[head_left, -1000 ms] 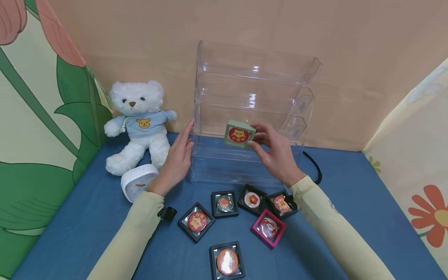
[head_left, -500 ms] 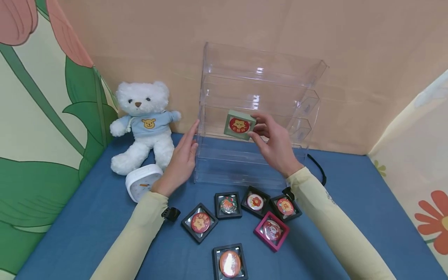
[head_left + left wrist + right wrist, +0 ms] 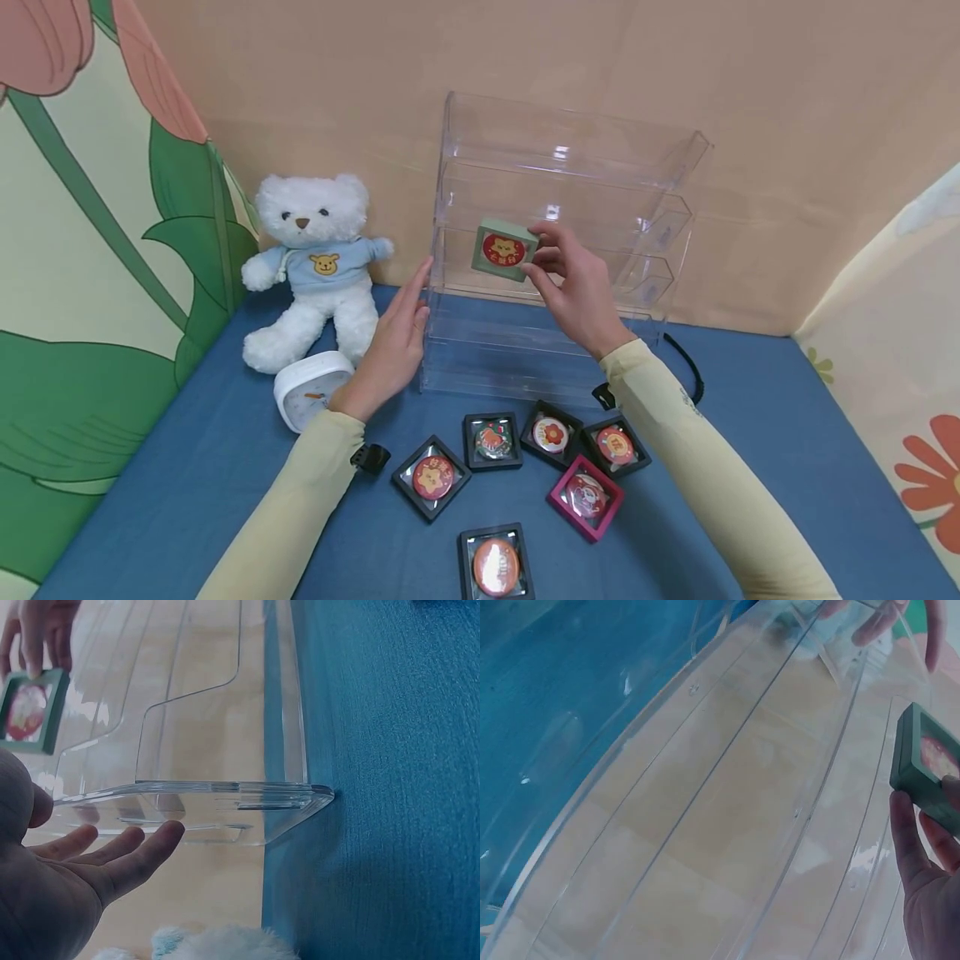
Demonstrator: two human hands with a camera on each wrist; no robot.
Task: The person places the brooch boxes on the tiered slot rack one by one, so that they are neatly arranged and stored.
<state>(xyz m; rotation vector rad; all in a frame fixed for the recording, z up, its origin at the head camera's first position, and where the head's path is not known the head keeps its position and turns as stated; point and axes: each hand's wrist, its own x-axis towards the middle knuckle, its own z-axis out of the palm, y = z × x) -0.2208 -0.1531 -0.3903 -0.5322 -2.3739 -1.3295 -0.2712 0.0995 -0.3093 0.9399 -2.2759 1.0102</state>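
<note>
My right hand (image 3: 573,287) pinches a green square display frame (image 3: 504,249) by its right edge. A red round badge with a yellow bear face shows inside the frame. Both are raised in front of the middle tiers of a clear acrylic tiered rack (image 3: 517,367). My left hand (image 3: 390,346) lies along the rack's left side with its fingers extended. In the left wrist view those fingertips (image 3: 171,834) are right at the clear side panel. The right wrist view shows fingers and thumb on either side of the green frame (image 3: 922,769).
Before the rack lie several black badge frames (image 3: 492,442) and a magenta frame (image 3: 586,498). A white teddy bear (image 3: 318,250) in a blue top sits at left, behind a white clock (image 3: 311,390). A black cord (image 3: 688,367) curves by the rack's right side.
My right hand has lifted the green frame a little higher and slightly left against the rack. The left hand keeps its place at the rack's side; the whole view has shifted slightly.
</note>
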